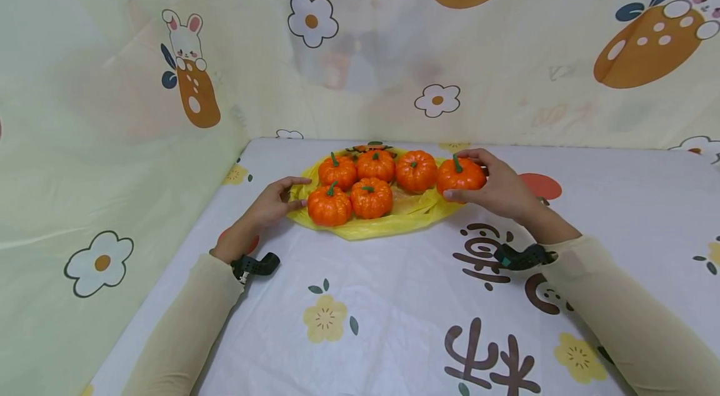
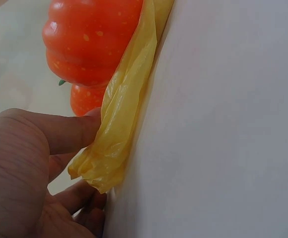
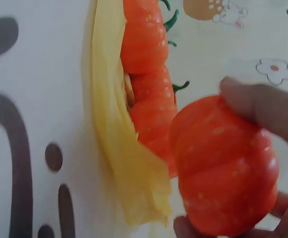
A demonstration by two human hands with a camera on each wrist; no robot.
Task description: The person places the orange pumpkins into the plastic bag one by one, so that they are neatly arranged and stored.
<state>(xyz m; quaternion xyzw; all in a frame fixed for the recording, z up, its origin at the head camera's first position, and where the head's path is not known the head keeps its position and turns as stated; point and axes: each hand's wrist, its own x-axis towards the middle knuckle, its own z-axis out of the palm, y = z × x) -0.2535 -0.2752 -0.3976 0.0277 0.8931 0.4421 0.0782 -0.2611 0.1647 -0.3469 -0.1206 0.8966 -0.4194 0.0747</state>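
Note:
A small orange toy pumpkin (image 1: 460, 176) with a green stem is gripped by my right hand (image 1: 497, 187), thumb on the near side and fingers at the back. In the right wrist view, the held pumpkin (image 3: 226, 166) is beside the open end of a yellow plastic bag (image 1: 360, 230). Several more orange pumpkins (image 1: 372, 198) sit together on the bag. At its left end, my left hand (image 1: 274, 201) has thumb and fingers spread around the bag's edge. The left wrist view shows the thumb touching the crumpled yellow plastic (image 2: 116, 134); some fingertips are partly hidden.
Everything rests on a white patterned tablecloth (image 1: 394, 277) with flowers and brown lettering. A cream printed curtain (image 1: 371, 71) stands behind the table, and another printed sheet (image 1: 101, 165) hangs along the left. Each wrist wears a black camera (image 1: 261, 263).

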